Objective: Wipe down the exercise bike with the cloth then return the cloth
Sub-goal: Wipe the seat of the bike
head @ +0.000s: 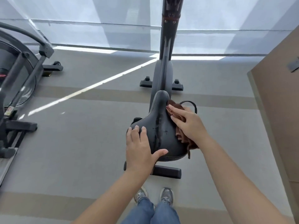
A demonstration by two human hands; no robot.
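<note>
Two hands on saddle (163, 126): my left fingers (137, 132) flat, steadying it; right fingers (177, 111) flat, pressing cloth (180, 136) to right edge.

One cloth (181, 136), two hands (140, 147) (189, 125), perhaps two bikes (161, 126) (19, 70)
</note>
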